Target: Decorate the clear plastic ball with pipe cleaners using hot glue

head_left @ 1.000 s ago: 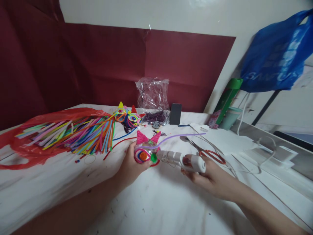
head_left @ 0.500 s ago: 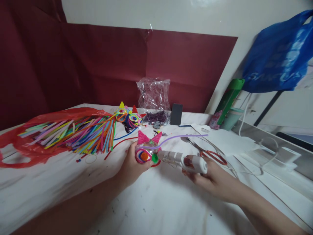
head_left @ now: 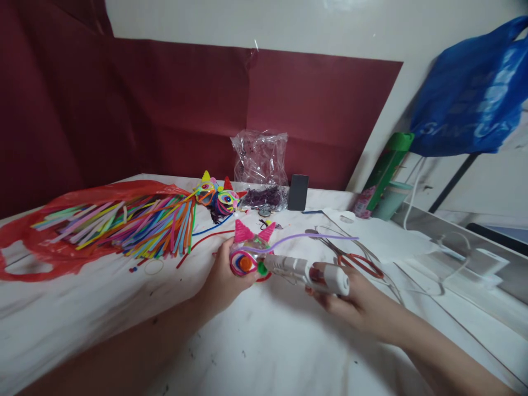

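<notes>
Right hand (head_left: pixel 350 300): right of centre; fingers are gripping the glue gun (head_left: pixel 295 268) near its rear.
Left hand (head_left: pixel 223 278): centre; fingers and thumb are gripping the pink-eared figure (head_left: pixel 252 257) from its left side and underside.
Glue gun: nozzle is pointing left at the figure (contact: cannot tell); presumably rigid, tip possibly hot, so the rear is offering the safer hold.
Pink-eared figure: is sitting mid-frame; probably light, slick-bodied, ears crushable; its sides are suiting a gentle grip.
Purple stem (head_left: pixel 305 235): is extending rightward; likely bending easily.
Green disc (head_left: pixel 262 268): is lying beside the nozzle; perhaps easily dislodged.
</notes>
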Demonstrator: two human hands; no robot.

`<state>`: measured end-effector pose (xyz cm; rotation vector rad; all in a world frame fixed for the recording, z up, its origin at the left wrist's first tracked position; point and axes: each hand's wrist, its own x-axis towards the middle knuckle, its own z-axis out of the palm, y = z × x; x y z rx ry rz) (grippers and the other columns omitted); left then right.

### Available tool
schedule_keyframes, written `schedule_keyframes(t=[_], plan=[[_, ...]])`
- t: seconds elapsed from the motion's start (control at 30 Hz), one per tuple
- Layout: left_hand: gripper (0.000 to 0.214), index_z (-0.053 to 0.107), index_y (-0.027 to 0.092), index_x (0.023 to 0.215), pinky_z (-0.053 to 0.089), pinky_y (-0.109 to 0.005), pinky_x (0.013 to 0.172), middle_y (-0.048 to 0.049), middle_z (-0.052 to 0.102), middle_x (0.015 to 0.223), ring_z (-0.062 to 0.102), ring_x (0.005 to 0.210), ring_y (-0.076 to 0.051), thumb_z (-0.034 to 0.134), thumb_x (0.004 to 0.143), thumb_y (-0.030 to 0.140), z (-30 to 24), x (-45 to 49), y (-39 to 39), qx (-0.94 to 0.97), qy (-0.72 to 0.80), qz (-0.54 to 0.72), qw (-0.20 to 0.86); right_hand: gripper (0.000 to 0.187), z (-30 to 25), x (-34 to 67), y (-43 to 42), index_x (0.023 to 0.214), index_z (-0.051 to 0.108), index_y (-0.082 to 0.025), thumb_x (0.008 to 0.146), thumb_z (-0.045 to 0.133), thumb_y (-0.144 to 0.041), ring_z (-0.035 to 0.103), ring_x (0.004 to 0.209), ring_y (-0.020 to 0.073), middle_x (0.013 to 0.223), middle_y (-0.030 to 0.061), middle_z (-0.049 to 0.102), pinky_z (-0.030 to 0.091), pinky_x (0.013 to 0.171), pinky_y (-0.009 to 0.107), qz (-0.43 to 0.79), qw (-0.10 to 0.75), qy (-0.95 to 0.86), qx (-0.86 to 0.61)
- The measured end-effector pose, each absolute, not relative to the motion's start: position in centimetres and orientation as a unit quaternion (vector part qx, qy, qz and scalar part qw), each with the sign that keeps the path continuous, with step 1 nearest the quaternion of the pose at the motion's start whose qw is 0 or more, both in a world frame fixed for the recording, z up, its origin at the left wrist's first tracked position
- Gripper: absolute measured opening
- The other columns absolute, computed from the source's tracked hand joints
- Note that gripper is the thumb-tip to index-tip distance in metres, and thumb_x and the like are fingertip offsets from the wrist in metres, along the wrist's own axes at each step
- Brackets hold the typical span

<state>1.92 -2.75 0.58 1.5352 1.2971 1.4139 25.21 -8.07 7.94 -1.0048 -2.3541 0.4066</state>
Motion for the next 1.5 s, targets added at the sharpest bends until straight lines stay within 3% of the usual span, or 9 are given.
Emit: schedule_keyframes(t=[0.87, 1.5], plan=[[0.073, 0.043, 0.020, 0.122, 0.050, -0.041, 0.088, -0.0089, 0.060, 0.113, 0.061, 0.103, -0.026, 0.075, 0.057, 0.021, 0.42, 2.06, -2.63, 0.620, 0.488, 0.528, 0.312, 0.011, 7.68, 25.62, -8.07, 0.072, 0.045, -0.020, 0.077, 0.044, -0.010, 0.046, 0.059, 0.0108, 0.067, -0.0027, 0.050, 0.037, 0.054, 0.021, 0.168, 0.250, -0.877, -0.374], [0.073, 0.045, 0.019, 0.121, 0.048, -0.043, 0.090, -0.0094, 0.061, 0.112, 0.060, 0.106, -0.028, 0.076, 0.055, 0.021, 0.46, 2.19, -2.68, 0.605, 0.501, 0.533, 0.315, 0.009, 7.34, 25.24, -8.02, 0.073, 0.048, -0.019, 0.076, 0.044, -0.012, 0.050, 0.058, 0.0117, 0.067, -0.0015, 0.053, 0.040, 0.053, 0.021, 0.181, 0.283, -0.868, -0.365]])
